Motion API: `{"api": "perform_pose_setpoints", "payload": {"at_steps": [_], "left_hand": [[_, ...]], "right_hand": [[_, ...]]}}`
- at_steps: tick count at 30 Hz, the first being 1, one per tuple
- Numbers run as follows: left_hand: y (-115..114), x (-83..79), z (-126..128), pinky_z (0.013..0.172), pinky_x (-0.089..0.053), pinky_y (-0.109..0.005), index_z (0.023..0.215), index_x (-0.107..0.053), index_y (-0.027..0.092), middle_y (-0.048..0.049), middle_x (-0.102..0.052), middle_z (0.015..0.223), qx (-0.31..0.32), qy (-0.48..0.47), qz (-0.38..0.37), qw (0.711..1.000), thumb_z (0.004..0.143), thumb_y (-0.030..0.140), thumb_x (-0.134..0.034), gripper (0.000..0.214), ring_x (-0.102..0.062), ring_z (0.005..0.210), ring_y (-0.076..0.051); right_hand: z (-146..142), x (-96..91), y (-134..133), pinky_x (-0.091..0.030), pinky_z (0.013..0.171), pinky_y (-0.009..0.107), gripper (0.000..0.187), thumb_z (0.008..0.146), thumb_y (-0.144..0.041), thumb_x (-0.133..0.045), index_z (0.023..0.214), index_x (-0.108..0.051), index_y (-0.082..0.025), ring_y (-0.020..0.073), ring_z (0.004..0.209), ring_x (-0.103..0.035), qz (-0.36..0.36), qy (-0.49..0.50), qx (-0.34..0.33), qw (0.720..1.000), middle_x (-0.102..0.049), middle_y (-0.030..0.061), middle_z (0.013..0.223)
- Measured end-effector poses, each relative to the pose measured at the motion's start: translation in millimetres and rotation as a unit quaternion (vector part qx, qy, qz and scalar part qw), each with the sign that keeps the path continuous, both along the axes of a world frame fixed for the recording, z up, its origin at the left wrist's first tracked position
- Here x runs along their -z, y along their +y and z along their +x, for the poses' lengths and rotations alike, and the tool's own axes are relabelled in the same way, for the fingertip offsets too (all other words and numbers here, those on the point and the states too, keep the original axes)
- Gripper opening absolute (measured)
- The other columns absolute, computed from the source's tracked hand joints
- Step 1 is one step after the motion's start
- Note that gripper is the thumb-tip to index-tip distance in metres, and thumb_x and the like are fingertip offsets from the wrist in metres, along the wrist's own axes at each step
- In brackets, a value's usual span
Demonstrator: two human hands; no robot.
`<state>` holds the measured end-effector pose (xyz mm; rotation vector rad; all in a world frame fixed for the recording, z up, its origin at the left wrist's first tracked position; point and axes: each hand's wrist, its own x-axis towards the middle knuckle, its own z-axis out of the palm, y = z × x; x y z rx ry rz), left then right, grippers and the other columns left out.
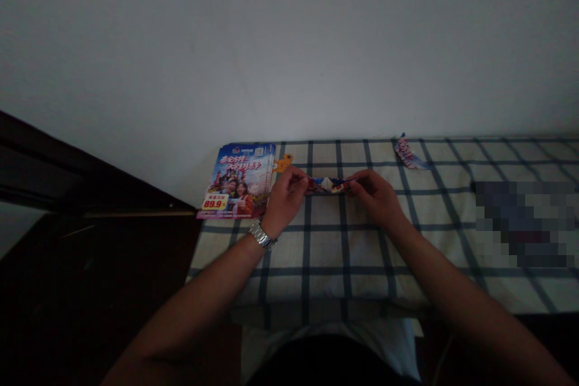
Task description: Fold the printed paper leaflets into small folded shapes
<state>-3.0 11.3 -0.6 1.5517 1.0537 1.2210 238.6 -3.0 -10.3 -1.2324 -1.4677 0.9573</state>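
The folded paper (327, 185) stretches sideways over the checked cloth (325, 241); touching or raised, I can't tell. The left hand (287, 198) pinches one end, the right hand (373, 196) the other. Beside the left lie an orange thing (282, 163) and stacked flyers (235, 184). Beyond the right sits a crumpled scrap (407, 155), near the wall (316, 48).

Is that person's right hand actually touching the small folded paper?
Touching. The head view shows the right hand pinching the right-hand end of the folded paper between thumb and finger.
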Motion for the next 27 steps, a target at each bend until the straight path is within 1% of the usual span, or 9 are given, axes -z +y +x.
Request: {"api": "perform_pose_setpoints", "payload": {"at_steps": [4,10,14,16,18,20,23,25,27], "left_hand": [[-0.8,1.4,1.1,0.080,-0.065,-0.036,0.097,-0.051,0.021,-0.0032,-0.064,0.098,0.010,-0.044,-0.042,0.998,0.098,0.036,-0.058,0.016,-0.070,0.090,-0.017],[1.7,6.1,-0.1,0.077,-0.065,-0.036,0.095,-0.050,0.021,-0.0029,-0.064,0.097,-0.002,-0.053,-0.043,0.998,0.097,0.035,-0.058,0.017,-0.069,0.088,-0.016],[1.8,7.9,0.5,0.077,-0.065,-0.036,0.096,-0.051,0.020,-0.0039,-0.065,0.096,-0.004,-0.044,-0.046,0.998,0.097,0.035,-0.060,0.018,-0.070,0.089,-0.017],[1.1,7.6,1.7,0.076,-0.065,-0.036,0.096,-0.050,0.020,-0.0036,-0.065,0.096,0.001,-0.047,-0.052,0.998,0.097,0.035,-0.059,0.018,-0.070,0.088,-0.017],[0.6,7.1,2.6,0.074,-0.065,-0.035,0.096,-0.049,0.021,-0.0029,-0.064,0.096,0.007,-0.043,-0.053,0.998,0.097,0.034,-0.058,0.017,-0.070,0.087,-0.017],[0.5,6.5,2.4,0.073,-0.064,-0.033,0.098,-0.048,0.021,-0.0026,-0.064,0.097,0.007,-0.020,-0.041,0.999,0.097,0.032,-0.059,0.015,-0.070,0.085,-0.016],[0.4,4.7,-0.2,0.079,-0.061,-0.032,0.107,-0.052,0.022,-0.0032,-0.066,0.101,-0.001,0.059,0.021,0.998,0.097,0.028,-0.058,0.013,-0.069,0.087,-0.016],[0.0,2.5,-2.4,0.085,-0.058,-0.032,0.112,-0.058,0.022,-0.0040,-0.067,0.106,0.008,0.132,0.069,0.989,0.099,0.024,-0.053,0.013,-0.069,0.094,-0.017],[-0.6,-0.2,-4.0,0.087,-0.056,-0.033,0.107,-0.063,0.022,-0.0039,-0.068,0.103,0.025,0.191,0.102,0.976,0.100,0.020,-0.049,0.016,-0.068,0.096,-0.018]], "right_hand": [[-2.2,-1.3,-0.3,-0.064,0.073,0.039,0.029,0.088,-0.051,-0.070,0.095,-0.060,-0.025,0.0211,0.076,-0.073,-0.021,0.044,0.000,0.999,-0.075,0.0044,0.090],[-1.5,-1.9,0.3,-0.063,0.073,0.036,0.024,0.089,-0.043,-0.070,0.099,-0.061,-0.023,0.0200,0.076,-0.073,-0.019,0.041,-0.003,0.999,-0.074,0.0028,0.085],[-1.2,-2.7,-1.7,-0.060,0.077,0.036,0.023,0.094,-0.038,-0.062,0.113,-0.064,-0.025,0.0196,0.083,-0.072,0.026,-0.035,-0.022,0.999,-0.074,0.0031,0.094],[-1.1,-3.6,-3.1,-0.059,0.075,0.036,0.020,0.096,-0.037,-0.058,0.110,-0.067,-0.025,0.0200,0.083,-0.071,0.043,-0.091,-0.027,0.995,-0.073,0.0040,0.094],[-1.1,-4.9,-4.1,-0.058,0.073,0.036,0.020,0.095,-0.040,-0.061,0.105,-0.068,-0.025,0.0209,0.081,-0.070,0.051,-0.123,-0.025,0.991,-0.073,0.0045,0.092],[-1.3,-6.4,-4.7,-0.058,0.072,0.035,0.022,0.092,-0.043,-0.067,0.104,-0.068,-0.024,0.0216,0.080,-0.071,0.051,-0.138,-0.025,0.989,-0.074,0.0046,0.091],[-1.7,-8.3,-4.9,-0.057,0.070,0.035,0.022,0.090,-0.043,-0.069,0.102,-0.067,-0.024,0.0215,0.078,-0.071,0.043,-0.150,-0.025,0.987,-0.074,0.0043,0.089],[-1.5,-9.0,-4.9,-0.057,0.069,0.034,0.020,0.090,-0.041,-0.069,0.101,-0.068,-0.024,0.0211,0.077,-0.071,0.041,-0.159,-0.020,0.986,-0.074,0.0040,0.089],[-0.9,-9.2,-4.7,-0.056,0.070,0.034,0.019,0.091,-0.039,-0.069,0.101,-0.068,-0.024,0.0212,0.078,-0.071,0.045,-0.166,-0.019,0.985,-0.074,0.0039,0.090]]}}
